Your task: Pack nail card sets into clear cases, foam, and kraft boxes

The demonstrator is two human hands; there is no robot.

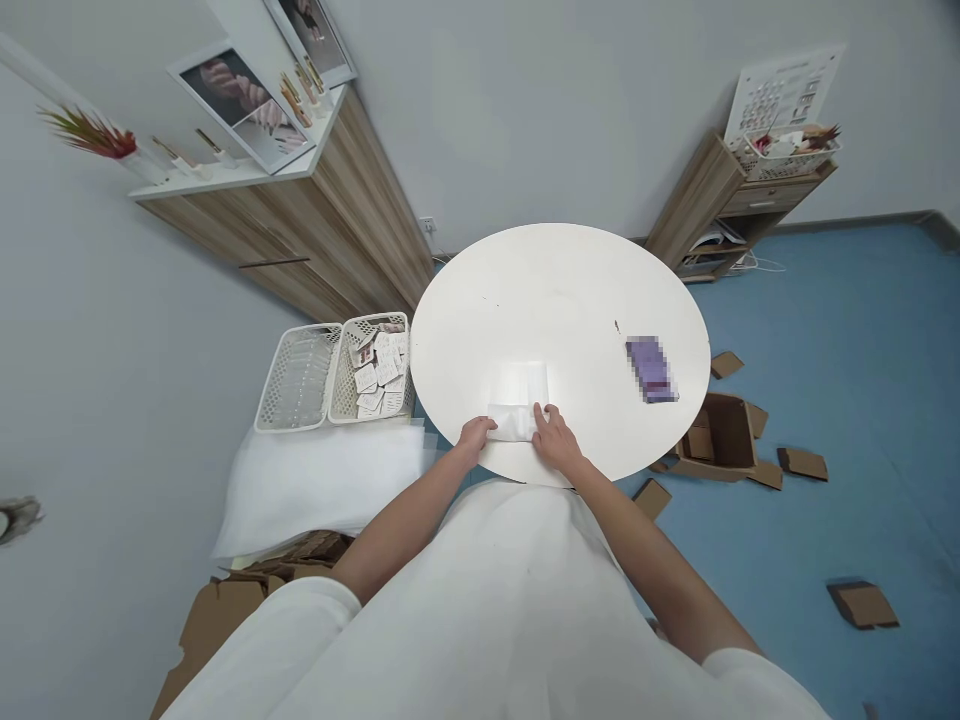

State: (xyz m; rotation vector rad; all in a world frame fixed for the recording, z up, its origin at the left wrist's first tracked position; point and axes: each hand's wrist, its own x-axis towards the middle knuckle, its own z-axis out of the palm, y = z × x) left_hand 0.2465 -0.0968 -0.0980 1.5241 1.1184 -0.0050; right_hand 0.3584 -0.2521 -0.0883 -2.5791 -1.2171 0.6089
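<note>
A thin white packing sheet [512, 424] lies near the front edge of the round white table [559, 285]. Its near part is folded over, and a more see-through part stretches away behind the fold. My left hand [475, 436] pinches the left end of the folded part between thumb and fingers. At the right end, my right hand [553, 438] grips the fold, with one finger laid along its top. Whether anything is wrapped inside the fold, I cannot tell.
A blurred purple item [651, 369] lies on the table's right side. To the left stand a basket of printed cards [346, 385], a basket of clear pieces [264, 400] and stacked white sheets [315, 480]. Cardboard boxes [739, 435] lie on the blue floor at right.
</note>
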